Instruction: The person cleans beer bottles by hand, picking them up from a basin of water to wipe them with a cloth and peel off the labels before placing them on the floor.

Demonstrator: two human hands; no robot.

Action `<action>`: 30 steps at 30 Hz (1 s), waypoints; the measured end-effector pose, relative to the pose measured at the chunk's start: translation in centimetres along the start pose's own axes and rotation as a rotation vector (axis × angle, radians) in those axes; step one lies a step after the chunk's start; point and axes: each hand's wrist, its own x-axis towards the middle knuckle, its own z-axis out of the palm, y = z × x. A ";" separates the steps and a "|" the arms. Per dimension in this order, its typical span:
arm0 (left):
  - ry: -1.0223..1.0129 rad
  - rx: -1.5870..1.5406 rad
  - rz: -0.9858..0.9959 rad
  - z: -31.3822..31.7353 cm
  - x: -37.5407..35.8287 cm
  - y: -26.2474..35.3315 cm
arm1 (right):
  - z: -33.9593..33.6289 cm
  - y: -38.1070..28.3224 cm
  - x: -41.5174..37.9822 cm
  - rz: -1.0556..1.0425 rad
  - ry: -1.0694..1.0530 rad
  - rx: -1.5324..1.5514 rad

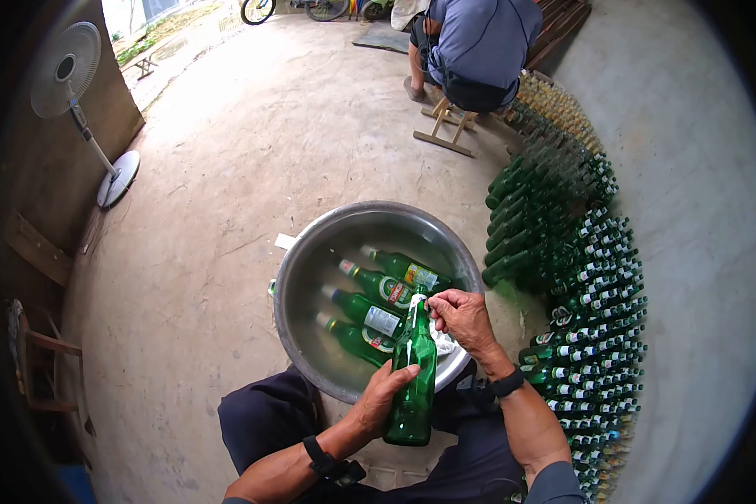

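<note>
A green glass bottle [412, 395] is tilted over the near rim of a metal basin, its neck pointing away from me. My left hand [384, 397] is wrapped round the bottle's body, thumb on top. Beside the neck, my right hand [464, 317] is closed in a pinch at the white neck label [416, 300]; what lies between its fingertips is too small to make out. Several labelled green bottles [370, 312] lie side by side in cloudy water inside the metal basin [292, 336]. A white cloth or paper [442, 339] shows under my right hand.
Rows of stacked green bottles [592, 336] line the wall on the right. Ahead, another person [483, 50] sits on a low wooden stool [445, 134], facing away. A standing fan [80, 109] is at the left, and a wooden chair [50, 357] stands nearer on that side.
</note>
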 end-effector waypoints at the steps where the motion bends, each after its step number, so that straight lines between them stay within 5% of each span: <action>1: 0.001 -0.001 -0.002 0.0 0.0 0.0 | 0.0 0.0 0.0 -0.005 -0.012 0.007; 30: 0.161 0.269 0.309 -0.5 -1.7 0.6 | 2.8 0.0 1.3 -0.059 -0.059 -0.133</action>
